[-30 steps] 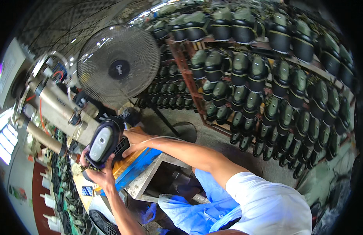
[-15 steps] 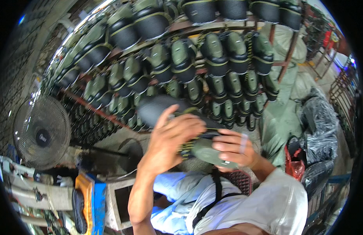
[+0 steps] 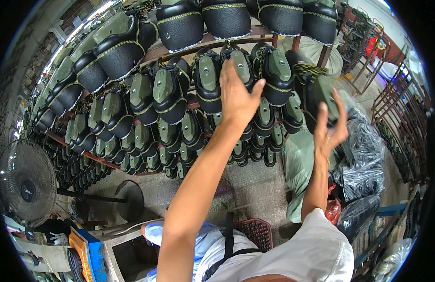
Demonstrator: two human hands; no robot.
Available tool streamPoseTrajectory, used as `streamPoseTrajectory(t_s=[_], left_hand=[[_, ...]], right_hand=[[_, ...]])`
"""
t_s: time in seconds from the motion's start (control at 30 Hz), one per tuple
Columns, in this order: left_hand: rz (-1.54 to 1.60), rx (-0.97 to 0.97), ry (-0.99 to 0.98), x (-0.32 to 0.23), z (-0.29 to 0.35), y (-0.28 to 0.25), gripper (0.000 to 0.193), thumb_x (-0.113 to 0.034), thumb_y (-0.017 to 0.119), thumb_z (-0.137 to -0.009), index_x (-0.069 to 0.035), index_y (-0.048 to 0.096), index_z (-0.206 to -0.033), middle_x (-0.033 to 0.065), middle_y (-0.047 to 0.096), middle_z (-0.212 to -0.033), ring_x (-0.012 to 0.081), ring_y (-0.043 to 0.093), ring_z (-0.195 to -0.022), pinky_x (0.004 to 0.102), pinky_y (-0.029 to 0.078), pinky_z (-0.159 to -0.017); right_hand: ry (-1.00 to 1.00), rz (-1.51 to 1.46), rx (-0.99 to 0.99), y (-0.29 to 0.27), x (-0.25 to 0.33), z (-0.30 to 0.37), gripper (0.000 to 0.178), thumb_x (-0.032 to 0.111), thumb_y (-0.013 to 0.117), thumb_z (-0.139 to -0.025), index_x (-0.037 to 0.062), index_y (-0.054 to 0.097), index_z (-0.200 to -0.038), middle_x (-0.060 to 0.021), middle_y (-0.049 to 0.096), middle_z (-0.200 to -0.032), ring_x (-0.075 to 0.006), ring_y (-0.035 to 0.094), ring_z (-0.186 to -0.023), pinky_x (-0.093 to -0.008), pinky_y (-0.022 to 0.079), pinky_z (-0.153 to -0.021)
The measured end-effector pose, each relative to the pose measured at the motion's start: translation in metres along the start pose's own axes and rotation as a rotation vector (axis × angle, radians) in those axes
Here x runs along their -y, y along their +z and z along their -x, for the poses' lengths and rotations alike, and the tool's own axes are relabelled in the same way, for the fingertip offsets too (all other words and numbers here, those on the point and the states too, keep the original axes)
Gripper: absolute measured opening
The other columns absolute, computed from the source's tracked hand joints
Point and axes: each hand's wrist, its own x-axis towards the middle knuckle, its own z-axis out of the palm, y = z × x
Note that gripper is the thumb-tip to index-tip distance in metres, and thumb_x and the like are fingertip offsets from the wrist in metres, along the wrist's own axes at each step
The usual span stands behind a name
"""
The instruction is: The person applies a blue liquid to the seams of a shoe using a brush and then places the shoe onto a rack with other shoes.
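Note:
At the right end of the rack's middle row, my right hand (image 3: 331, 129) has its thumb and fingers around the green last of a black shoe upper (image 3: 311, 101) with yellow-flecked laces. My left hand (image 3: 240, 96) is raised in front of the same row, fingers stretched out and thumb apart, holding nothing. Its fingertips overlap a shoe upper on a green last (image 3: 241, 66); whether they touch it I cannot tell. Beside it hang more black uppers with yellow stitching, such as one lasted upper (image 3: 277, 70) between my two hands.
The tiered metal rack (image 3: 217, 38) carries several rows of lasted uppers. A round fan (image 3: 27, 183) stands at the left, above a blue and orange box (image 3: 93, 256). Green sacking (image 3: 299, 174) and black plastic bags (image 3: 365, 174) lie at the right. A red perforated stool (image 3: 255, 232) is below.
Both hands held a lasted shoe upper in front of my body. Now my hands are apart: the left has let go and risen to the rack, the right has moved the upper to the rack's right end.

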Motion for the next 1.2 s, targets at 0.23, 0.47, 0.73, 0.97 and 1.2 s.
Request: streamPoseTrajectory(t_s=[0.23,0.47,0.73,0.97,1.2], left_hand=[[-0.133,-0.075,0.032,0.011,-0.010,0.022,0.094,-0.008,0.086,-0.074,0.011,0.035,-0.151,0.0349,0.049,-0.148,0.0490,0.046,-0.141,0.0476,0.037,-0.122],[-0.083,-0.026,-0.025,0.001,0.007,-0.001,0.088,-0.007,0.081,-0.077,0.010,0.040,-0.152,0.0331,0.053,-0.148,0.0459,0.053,-0.138,0.0459,0.042,-0.120],[-0.007,-0.181,-0.040,0.000,0.019,-0.016,0.081,-0.010,0.082,-0.077,0.009,0.047,-0.148,0.0333,0.064,-0.134,0.0479,0.065,-0.122,0.0470,0.052,-0.107],[0.150,-0.179,-0.080,-0.002,0.020,-0.016,0.074,-0.017,0.073,-0.086,0.016,0.045,-0.146,0.0396,0.054,-0.142,0.0521,0.055,-0.133,0.0495,0.045,-0.117],[0.220,-0.201,-0.022,0.019,0.025,-0.070,0.072,-0.004,0.072,-0.081,0.014,0.046,-0.145,0.0401,0.061,-0.131,0.0509,0.062,-0.124,0.0502,0.050,-0.110]], right_hand=[[0.023,-0.033,0.040,0.075,-0.058,-0.028,0.039,0.013,0.075,-0.096,0.0016,0.067,-0.133,-0.0196,0.073,-0.130,-0.0301,0.072,-0.120,-0.0383,0.053,-0.104],[0.177,-0.187,-0.144,0.016,-0.009,0.070,0.048,0.032,0.052,-0.111,-0.0061,0.060,-0.139,-0.0211,0.066,-0.141,-0.0313,0.061,-0.133,-0.0457,0.041,-0.117],[0.215,-0.492,0.283,0.088,0.062,0.123,0.056,0.008,0.068,-0.098,-0.0070,0.052,-0.149,-0.0245,0.062,-0.147,-0.0340,0.061,-0.136,-0.0412,0.044,-0.117],[0.222,-0.229,0.382,0.140,0.058,0.101,0.078,0.021,0.072,-0.095,0.0035,0.036,-0.162,-0.0210,0.054,-0.155,-0.0322,0.058,-0.138,-0.0404,0.045,-0.114],[0.096,-0.169,0.220,0.165,0.105,0.126,0.058,0.008,0.071,-0.096,0.0042,0.055,-0.151,-0.0171,0.072,-0.135,-0.0287,0.071,-0.121,-0.0380,0.055,-0.102]])
